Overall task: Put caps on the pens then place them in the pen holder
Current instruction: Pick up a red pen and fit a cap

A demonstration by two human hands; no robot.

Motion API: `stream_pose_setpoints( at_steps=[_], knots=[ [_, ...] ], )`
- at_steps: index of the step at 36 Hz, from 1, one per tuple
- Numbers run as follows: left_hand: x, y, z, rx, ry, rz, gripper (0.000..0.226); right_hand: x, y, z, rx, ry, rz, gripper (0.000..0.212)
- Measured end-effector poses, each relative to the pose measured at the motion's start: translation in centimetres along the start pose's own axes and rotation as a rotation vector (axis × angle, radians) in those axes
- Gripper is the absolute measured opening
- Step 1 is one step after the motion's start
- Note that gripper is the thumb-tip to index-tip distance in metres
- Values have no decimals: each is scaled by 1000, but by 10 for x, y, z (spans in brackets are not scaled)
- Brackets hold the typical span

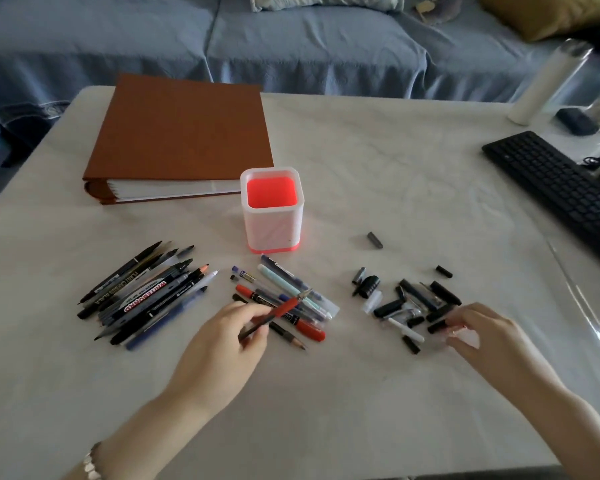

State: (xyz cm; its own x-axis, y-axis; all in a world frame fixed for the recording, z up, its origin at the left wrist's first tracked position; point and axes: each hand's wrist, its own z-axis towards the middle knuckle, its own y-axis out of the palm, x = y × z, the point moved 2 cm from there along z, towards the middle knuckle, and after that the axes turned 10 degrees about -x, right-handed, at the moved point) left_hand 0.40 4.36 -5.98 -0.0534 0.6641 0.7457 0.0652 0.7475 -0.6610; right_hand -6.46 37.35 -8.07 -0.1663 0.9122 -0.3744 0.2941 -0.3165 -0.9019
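My left hand (232,336) pinches an uncapped red pen (279,312), its tip pointing up and right over a small pile of pens (291,292). A bigger heap of dark pens and markers (146,294) lies to the left. My right hand (478,332) reaches into a scatter of loose caps (413,303), and its fingertips pinch a small clear cap with red on it (456,330). The white pen holder (272,223) with a red inside stands upright behind the pens, and it holds nothing.
A brown binder (181,133) lies at the back left. A black keyboard (561,192) runs along the right edge, with a white bottle (548,88) behind it. One stray grey cap (374,240) lies right of the holder. A blue sofa (291,43) is beyond the table.
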Motion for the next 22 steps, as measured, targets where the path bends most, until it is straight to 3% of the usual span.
stream_pose_setpoints(
  at_steps=[13, 19, 22],
  knots=[
    [2, -2, -2, -42, -23, -41, 20, -20, -10, -4, 54, -117, -186, 31],
    [7, -6, -5, -76, -12, -131, 33, -69, -18, 0, 180, -71, 475, 35],
    [10, -10, -7, -70, -6, -186, 35, -97, -15, 5, 92, -88, 770, 27]
  ],
)
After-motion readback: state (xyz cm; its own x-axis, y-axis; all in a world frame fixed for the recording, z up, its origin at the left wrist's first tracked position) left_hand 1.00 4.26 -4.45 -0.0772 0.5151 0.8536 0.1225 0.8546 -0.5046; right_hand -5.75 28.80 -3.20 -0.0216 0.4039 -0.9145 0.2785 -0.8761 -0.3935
